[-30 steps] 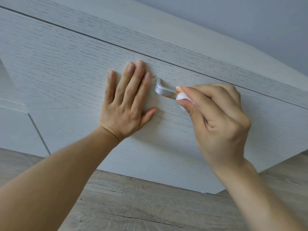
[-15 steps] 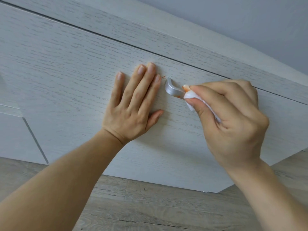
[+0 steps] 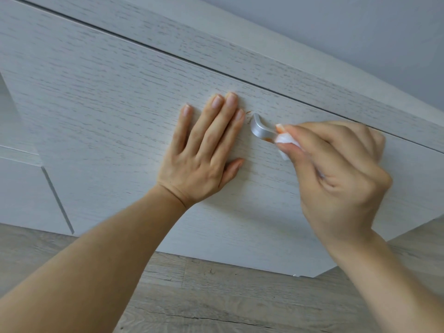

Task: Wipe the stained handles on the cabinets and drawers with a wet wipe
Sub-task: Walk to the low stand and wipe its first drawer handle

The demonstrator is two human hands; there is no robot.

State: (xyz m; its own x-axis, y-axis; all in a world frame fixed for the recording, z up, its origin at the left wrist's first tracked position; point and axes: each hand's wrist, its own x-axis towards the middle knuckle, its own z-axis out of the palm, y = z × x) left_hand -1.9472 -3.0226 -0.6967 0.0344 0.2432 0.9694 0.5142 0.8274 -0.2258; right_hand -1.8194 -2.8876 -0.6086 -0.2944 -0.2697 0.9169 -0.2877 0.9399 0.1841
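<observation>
Whitewashed wood-grain drawer front (image 3: pixel 120 111), above grey plank floor (image 3: pixel 216 296). Left of handle (image 3: pixel 260 128): left hand (image 3: pixel 204 162) pressed flat, fingers straight and close together. Right of handle: right hand (image 3: pixel 336 169), nearer, pinching wet wipe (image 3: pixel 287 140) against handle's bar. Orange stain (image 3: pixel 267 139) just left of wipe, along handle's left-right axis.

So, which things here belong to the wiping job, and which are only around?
Job:
- silver handle, orange stain left
- wet wipe, pinched in right hand
- drawer front, left hand flat on it

Around:
- wooden floor
- grey wall
</observation>
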